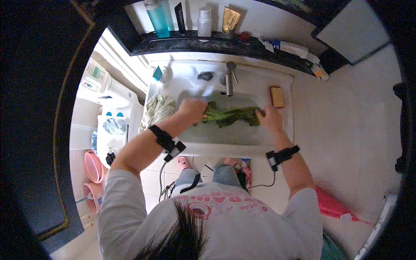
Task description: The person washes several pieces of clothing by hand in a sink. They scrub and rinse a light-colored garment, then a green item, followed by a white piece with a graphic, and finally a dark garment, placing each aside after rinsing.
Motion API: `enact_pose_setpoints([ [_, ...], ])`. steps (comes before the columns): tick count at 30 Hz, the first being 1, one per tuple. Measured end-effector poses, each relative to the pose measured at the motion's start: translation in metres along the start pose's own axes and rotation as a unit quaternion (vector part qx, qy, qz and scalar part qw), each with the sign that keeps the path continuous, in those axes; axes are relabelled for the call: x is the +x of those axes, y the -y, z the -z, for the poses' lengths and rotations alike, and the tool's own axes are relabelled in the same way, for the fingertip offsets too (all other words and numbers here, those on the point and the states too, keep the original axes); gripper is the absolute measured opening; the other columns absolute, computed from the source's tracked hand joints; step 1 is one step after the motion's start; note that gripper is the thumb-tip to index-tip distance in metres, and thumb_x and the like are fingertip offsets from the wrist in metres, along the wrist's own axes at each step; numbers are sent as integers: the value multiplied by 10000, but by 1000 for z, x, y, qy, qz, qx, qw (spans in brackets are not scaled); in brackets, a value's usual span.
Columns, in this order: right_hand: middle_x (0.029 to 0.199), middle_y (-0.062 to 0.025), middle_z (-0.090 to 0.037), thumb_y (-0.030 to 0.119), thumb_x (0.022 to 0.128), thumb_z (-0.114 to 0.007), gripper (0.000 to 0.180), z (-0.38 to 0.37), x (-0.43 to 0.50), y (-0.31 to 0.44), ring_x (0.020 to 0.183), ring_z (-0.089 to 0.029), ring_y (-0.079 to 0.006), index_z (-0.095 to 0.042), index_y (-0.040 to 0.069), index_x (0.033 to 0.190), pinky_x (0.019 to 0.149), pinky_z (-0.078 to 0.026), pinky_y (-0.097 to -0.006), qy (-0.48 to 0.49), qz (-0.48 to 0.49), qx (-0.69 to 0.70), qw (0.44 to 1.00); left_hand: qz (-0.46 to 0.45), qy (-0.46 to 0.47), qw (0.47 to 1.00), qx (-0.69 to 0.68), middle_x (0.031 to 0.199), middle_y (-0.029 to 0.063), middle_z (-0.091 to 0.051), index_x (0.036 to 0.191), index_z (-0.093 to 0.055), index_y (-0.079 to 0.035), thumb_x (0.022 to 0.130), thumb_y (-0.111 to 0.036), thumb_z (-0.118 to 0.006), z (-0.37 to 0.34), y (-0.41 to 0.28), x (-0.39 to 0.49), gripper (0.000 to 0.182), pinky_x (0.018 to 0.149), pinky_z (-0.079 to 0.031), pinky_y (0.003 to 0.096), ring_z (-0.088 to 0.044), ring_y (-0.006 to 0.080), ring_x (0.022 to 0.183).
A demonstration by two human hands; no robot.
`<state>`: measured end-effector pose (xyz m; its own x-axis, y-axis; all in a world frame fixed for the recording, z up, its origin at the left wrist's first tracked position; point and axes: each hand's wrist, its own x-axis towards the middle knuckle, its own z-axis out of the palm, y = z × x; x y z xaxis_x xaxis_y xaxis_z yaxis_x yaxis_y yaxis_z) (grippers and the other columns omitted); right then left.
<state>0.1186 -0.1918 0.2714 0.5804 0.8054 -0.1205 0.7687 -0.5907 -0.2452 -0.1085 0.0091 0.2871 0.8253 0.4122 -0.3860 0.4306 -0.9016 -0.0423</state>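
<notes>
A wet green cloth (234, 115) stretches sideways over the basin of a white sink (221, 149), where cloudy water (208, 135) stands. My left hand (192, 110) grips its left end, fingers curled and partly hidden from above. At the cloth's right end, my right hand (270, 119) pinches it between thumb and fingers. Parts of the cloth hang down to the water; whether they go under is hard to tell. Just behind the cloth rises a metal faucet (229, 83). A pale, bunched cloth (159, 109) lies on the sink's left rim, beside my left hand.
A yellowish soap bar in a brown dish (277, 97) sits on the right rim. A dark lump (205, 76) and a bottle with a teal label (158, 74) stand behind the basin. Above runs a dark shelf (182, 44) with bottles and tubes. Pink basins (93, 166) are at left.
</notes>
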Motion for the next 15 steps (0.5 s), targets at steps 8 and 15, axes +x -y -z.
enact_pose_setpoints([
  [8,1474,-109,52,400,888,-477,661,-162,7,22,1308,-103,-448,-63,353,1401,935,-309,-650,223,34,-80,971,-14,97,994,-50,1489,54,75,1380,-50,-473,891,-339,-502,-148,-42,62,679,845,-356,686,-34,424,1335],
  [15,1477,-143,-46,460,797,-580,741,-225,36,19,1297,-102,-494,-169,343,1403,889,-316,-693,221,88,-47,970,10,167,977,-134,1493,26,59,1372,-91,-486,876,-424,-497,-198,-49,109,644,968,-166,706,7,382,1350],
])
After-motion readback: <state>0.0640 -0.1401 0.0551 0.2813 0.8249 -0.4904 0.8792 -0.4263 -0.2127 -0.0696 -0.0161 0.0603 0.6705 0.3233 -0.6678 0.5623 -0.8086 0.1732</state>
